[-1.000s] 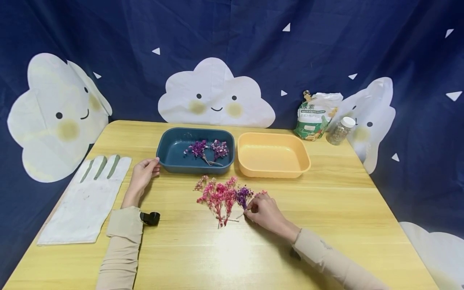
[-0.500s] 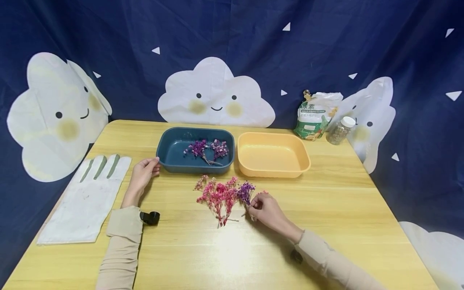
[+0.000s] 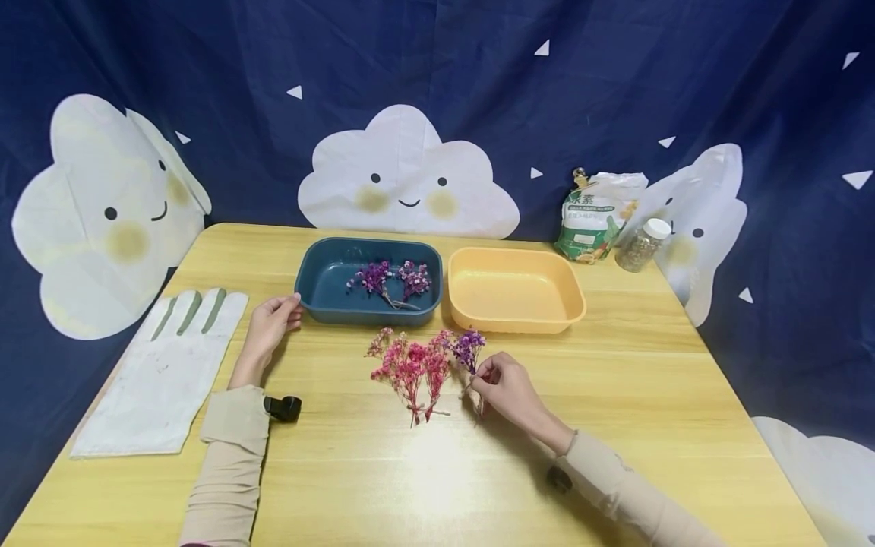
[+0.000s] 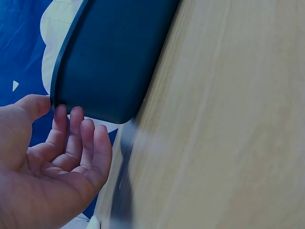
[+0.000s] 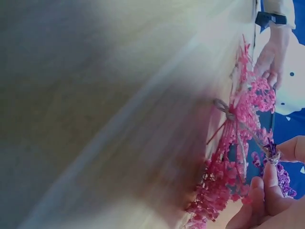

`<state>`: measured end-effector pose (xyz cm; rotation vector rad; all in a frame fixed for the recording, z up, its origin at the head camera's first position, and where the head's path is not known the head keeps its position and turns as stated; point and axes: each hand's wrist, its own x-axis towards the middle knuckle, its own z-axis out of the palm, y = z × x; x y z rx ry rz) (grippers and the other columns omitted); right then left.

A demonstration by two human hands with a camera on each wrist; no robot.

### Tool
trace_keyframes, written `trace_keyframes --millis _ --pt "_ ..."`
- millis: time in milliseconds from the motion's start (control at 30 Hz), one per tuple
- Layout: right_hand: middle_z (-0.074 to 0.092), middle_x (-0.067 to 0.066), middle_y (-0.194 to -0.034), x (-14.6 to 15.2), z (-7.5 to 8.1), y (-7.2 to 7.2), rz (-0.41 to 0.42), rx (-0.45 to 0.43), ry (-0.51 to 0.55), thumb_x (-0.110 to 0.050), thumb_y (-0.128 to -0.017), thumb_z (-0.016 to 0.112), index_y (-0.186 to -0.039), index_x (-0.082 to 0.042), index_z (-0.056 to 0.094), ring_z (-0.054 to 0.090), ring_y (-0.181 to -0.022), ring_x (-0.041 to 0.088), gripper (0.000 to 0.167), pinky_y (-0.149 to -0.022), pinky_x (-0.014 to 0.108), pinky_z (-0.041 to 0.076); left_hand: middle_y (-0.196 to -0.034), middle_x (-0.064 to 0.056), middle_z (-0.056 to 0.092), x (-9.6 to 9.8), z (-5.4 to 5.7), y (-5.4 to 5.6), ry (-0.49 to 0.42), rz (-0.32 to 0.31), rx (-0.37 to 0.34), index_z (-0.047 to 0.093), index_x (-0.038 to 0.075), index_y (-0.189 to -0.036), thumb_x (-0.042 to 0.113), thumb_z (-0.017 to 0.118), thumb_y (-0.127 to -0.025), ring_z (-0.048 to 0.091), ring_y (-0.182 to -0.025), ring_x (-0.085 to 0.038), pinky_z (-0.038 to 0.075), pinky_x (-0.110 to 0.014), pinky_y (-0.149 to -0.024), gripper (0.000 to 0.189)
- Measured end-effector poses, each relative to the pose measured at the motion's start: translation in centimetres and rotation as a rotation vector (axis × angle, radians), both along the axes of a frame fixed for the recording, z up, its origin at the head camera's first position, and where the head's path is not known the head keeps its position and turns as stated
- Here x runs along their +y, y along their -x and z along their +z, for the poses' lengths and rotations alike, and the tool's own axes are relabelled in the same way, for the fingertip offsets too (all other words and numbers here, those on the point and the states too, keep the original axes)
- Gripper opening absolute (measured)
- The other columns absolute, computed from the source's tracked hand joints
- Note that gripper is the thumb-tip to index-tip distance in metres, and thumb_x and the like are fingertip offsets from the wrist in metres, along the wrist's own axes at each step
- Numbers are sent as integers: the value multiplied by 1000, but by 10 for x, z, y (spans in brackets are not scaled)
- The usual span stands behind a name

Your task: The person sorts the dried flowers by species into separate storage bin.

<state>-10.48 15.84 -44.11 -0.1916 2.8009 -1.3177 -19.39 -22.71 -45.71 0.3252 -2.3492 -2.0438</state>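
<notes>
My right hand [image 3: 511,393] pinches a small purple dried-flower bunch [image 3: 469,348] by its tied stems, thumb against fingers. In the right wrist view, twine [image 5: 273,157] shows round those stems at the fingertips. Pink dried flowers [image 3: 403,371] lie on the table left of that hand; more pink flowers [image 5: 214,193] show close to it in the right wrist view. My left hand [image 3: 268,330] holds the near left corner of a dark blue tray [image 3: 369,317], thumb at the rim and index finger on the outer wall. Purple flowers [image 3: 374,279] with stems lie in that tray.
A yellow tray [image 3: 516,325] stands right beside the blue one. White gloves [image 3: 160,380] with green stripes lie at the left. A green-and-white bag [image 3: 588,224] and a white-capped jar [image 3: 641,249] stand at the back right. A dark curtain hangs behind the table.
My right hand has drawn the purple bunch slightly right and away from me, clear of the stems of the pink flowers. The left hand stays at the tray corner.
</notes>
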Motion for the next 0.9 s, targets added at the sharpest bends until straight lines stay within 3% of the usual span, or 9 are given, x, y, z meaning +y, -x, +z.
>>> trace_keyframes --millis 467,633,900 --pt "57 5 -83 0 12 6 -39 12 50 -4 -79 68 -86 -3 63 50 -71 14 8 -62 20 46 -82 11 59 0 2 -1 6 -5 1 54 -4 -110 31 49 -99 57 -77 -1 52 -13 -73 37" --pt "57 5 -81 -3 17 12 -48 25 75 -6 -79 68 -88 -3 64 50 -69 14 10 -60 20 46 -82 10 59 0 2 -2 16 -8 8 53 -5 -111 31 49 -99 57 -77 -2 52 -14 -73 39" --pt "58 3 -79 -12 29 27 -28 96 28 -12 -79 69 -87 -7 66 45 -64 14 10 -57 21 40 -83 10 58 0 2 -3 18 -13 4 51 -12 -117 32 48 -99 57 -78 -2 52 -13 -73 47"
